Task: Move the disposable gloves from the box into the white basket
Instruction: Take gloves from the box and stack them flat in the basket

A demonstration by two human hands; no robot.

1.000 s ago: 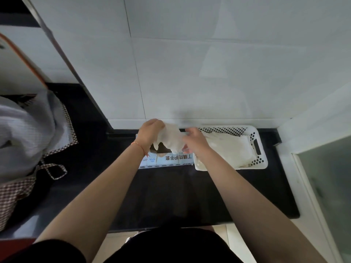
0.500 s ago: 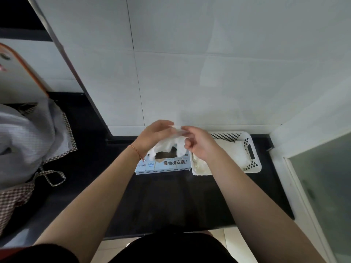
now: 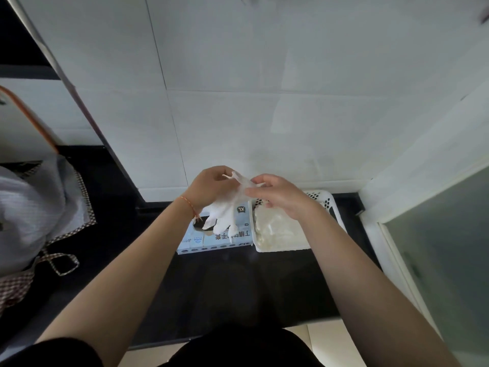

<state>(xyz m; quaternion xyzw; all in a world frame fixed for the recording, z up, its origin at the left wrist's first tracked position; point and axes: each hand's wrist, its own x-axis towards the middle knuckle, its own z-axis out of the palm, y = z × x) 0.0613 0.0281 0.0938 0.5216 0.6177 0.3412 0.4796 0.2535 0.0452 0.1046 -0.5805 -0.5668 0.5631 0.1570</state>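
Both hands are raised above the back of the black counter (image 3: 238,282), close to the white tiled wall (image 3: 264,115). The left hand (image 3: 209,188) and the right hand (image 3: 277,194) each pinch the cuff end of 1 translucent glove (image 3: 227,207) between curled fingers and thumb, so it is stretched between them. Its fingers hang down over the box (image 3: 219,238). The box lies at the back edge of the counter, printed side toward the person. Just beside it, on its right and touching or nearly so, stands the white basket (image 3: 330,205), with a pile of gloves (image 3: 277,229) inside. The right forearm crosses over the basket. An orange cord (image 3: 189,205) circles the left wrist. A grey cloth (image 3: 31,207) with checked trim lies at the counter's left end.
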